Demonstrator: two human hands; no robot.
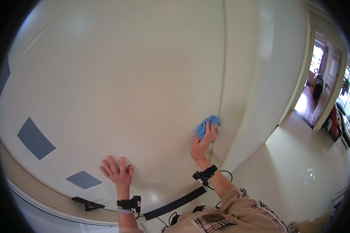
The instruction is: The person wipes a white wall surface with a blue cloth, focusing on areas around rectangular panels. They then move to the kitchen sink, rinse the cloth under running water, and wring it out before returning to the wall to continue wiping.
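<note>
A large off-white door panel (151, 96) fills most of the view before me. My right hand (203, 145) presses a crumpled blue cloth (203, 130) against the panel, close to the vertical seam (222, 70) on its right. The fingers lie over the cloth and hide part of it. Lower down and to the left, my left hand (119, 174) holds nothing. Its fingers are spread, with the palm towards the panel; the hand appears to rest on it. Two grey inset rectangles, one nearer (84, 179) and one farther (36, 138), lie left of that hand.
A black lever handle (89, 204) sticks out at lower left, and a black strip (175, 204) runs along the panel's bottom edge. To the right are a glossy tiled floor (283, 163) and an open doorway (315, 84). Black cables (227, 171) hang by my wrists.
</note>
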